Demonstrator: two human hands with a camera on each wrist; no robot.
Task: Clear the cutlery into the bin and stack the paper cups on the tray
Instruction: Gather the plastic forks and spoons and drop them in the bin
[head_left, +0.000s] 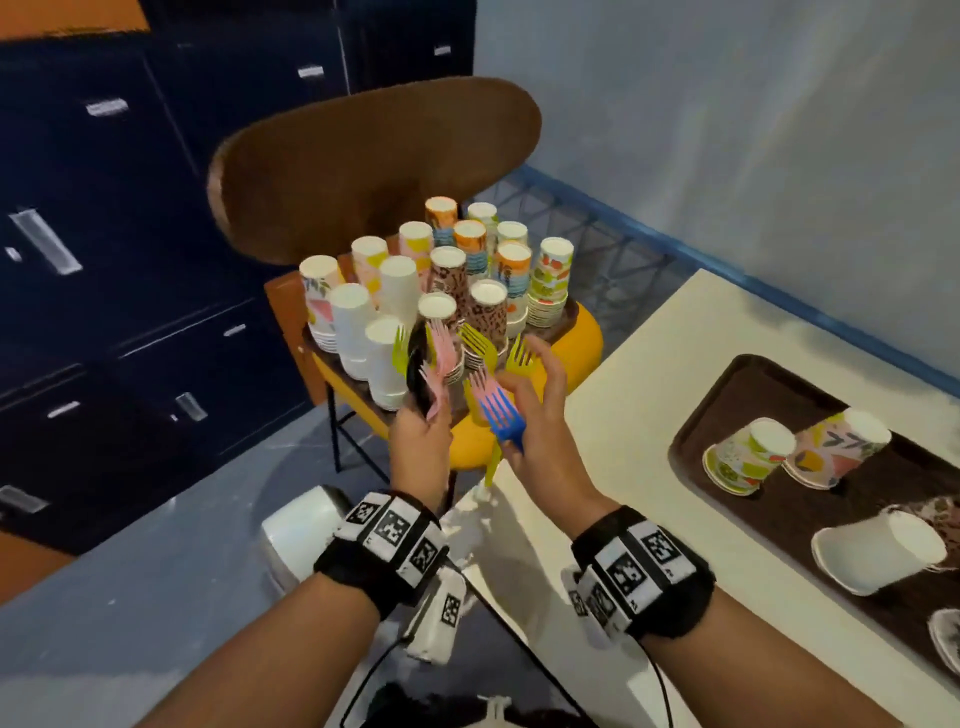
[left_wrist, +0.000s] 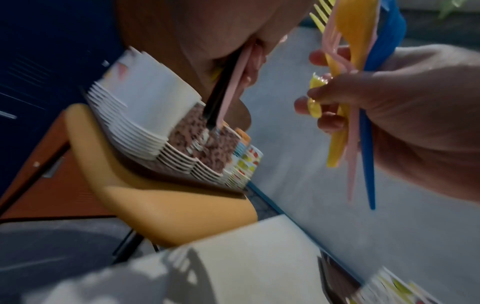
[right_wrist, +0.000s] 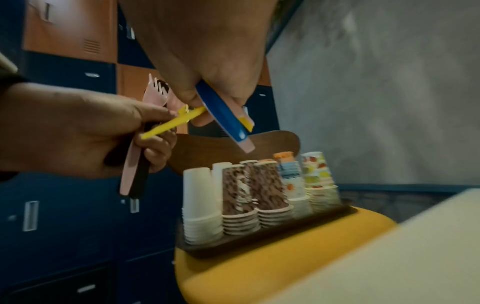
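In front of me both hands hold plastic forks. My left hand (head_left: 423, 415) grips a pink fork (head_left: 441, 358) and a black one (head_left: 418, 364), seen from the left wrist as handles (left_wrist: 223, 92) in the fist. My right hand (head_left: 524, 395) grips a bunch of blue (head_left: 501, 415), yellow and pink forks (left_wrist: 345, 115). A thin yellow fork (right_wrist: 174, 123) lies between the fingers of both hands. On the table's brown tray (head_left: 779, 389) lie patterned paper cups (head_left: 748, 457) and a white cup (head_left: 878, 556), tipped on their sides.
Behind the hands a yellow-seated chair (head_left: 582, 343) carries a dark tray full of upside-down cup stacks (head_left: 447, 280). A white rounded container (head_left: 301, 535) stands on the floor below my left wrist. Dark blue lockers (head_left: 104, 234) fill the left side.
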